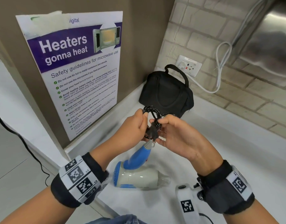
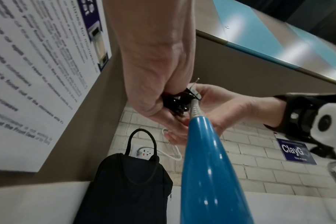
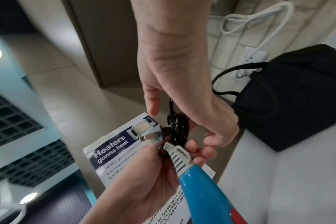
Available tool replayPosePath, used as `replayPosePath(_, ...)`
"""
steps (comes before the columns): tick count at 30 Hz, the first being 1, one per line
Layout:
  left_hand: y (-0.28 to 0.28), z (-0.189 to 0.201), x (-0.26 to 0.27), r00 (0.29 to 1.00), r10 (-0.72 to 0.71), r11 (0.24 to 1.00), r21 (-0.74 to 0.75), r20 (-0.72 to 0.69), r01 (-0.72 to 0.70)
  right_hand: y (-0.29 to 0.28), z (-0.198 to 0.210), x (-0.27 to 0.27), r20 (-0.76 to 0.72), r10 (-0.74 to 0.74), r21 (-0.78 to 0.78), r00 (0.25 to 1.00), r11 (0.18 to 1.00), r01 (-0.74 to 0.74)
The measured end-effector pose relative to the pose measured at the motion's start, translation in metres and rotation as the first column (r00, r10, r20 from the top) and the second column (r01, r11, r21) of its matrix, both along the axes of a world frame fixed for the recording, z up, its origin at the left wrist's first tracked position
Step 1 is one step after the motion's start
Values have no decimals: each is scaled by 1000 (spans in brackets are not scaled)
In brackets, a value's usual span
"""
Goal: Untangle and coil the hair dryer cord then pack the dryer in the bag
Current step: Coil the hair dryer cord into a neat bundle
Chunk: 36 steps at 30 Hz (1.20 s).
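Note:
The black braided cord (image 1: 152, 116) is gathered in loops between my two hands above the counter. My left hand (image 1: 139, 125) grips the bundle from the left, near the grey strain relief (image 3: 177, 157) and the plug (image 3: 153, 136). My right hand (image 1: 169, 128) curls its fingers round the loops from the right, its thumb held straight. Below them is the hair dryer: its blue handle (image 1: 137, 157) slants up to my hands, and its grey body (image 1: 139, 177) lies low over the white counter. The black bag (image 1: 166, 92) stands behind, against the corner, with its handle up.
A microwave safety poster (image 1: 77, 70) covers the left wall panel. A wall socket (image 1: 189, 66) with a white cable (image 1: 219, 62) plugged in sits behind the bag on the tiled wall. The white counter (image 1: 236, 151) runs to the right. A dark cable (image 1: 22, 139) trails on the floor at left.

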<state>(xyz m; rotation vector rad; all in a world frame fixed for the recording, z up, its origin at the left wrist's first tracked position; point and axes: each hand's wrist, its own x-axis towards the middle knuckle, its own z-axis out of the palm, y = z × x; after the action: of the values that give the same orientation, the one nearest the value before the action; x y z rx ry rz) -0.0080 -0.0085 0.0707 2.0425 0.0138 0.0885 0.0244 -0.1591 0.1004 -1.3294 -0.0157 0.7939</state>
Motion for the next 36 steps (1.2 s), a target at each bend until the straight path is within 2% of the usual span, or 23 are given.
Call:
replayPosePath(5,-2,4,2,994,-14,986,167,111,-5,7,-4,-5,294,109,-228,950,973,-41)
replayPosePath(8,0,3,2,992,9,992,122,126,-25,-1,0,-5,421,217,-431,881,902,-16)
replayPosePath(9,1,3,3,992,16,994,104,122,-29,-2,-2,-6,477,244,-468,845,884,9)
replayPosePath(11,3,0,4,993,41,995,91,112,-51,-6,-3,-11,634,336,-583,697,799,145)
replayPosePath(12,5,-2,6,993,59,996,58,102,-65,-7,-4,-14,674,385,-624,631,753,208)
replayPosePath(14,6,-3,10,993,105,988,-119,47,-99,-12,-2,-22,695,422,-635,582,740,222)
replayPosePath(17,5,-3,13,988,139,901,-406,-60,-151,-19,6,-39,655,518,-648,549,760,56)
replayPosePath(20,3,-3,13,984,153,848,-498,-97,-181,-24,14,-52,613,623,-683,487,727,-71)
replayPosePath(22,3,-3,14,984,143,850,-496,-111,-179,-27,16,-51,600,607,-651,521,749,-123)
replayPosePath(24,4,-2,15,987,126,866,-474,-104,-161,-30,16,-45,579,565,-616,588,776,-139)
replayPosePath(26,5,0,15,989,138,872,-467,-58,-149,-31,13,-43,493,506,-509,708,828,-237)
replayPosePath(28,6,4,13,987,162,877,-457,-5,-146,-26,12,-45,340,407,-287,848,903,-319)
replayPosePath(30,6,4,10,986,163,895,-427,42,-129,-19,10,-43,186,281,-115,941,958,-264)
replayPosePath(32,2,4,6,984,148,929,-355,95,-106,-13,9,-38,134,187,-93,973,980,-175)
replayPosePath(34,0,2,3,977,136,971,-219,166,-98,-8,10,-31,100,82,-81,992,994,-74)
replayPosePath(36,-1,2,1,967,136,990,-74,217,-122,-3,13,-27,134,-17,-118,991,992,33)
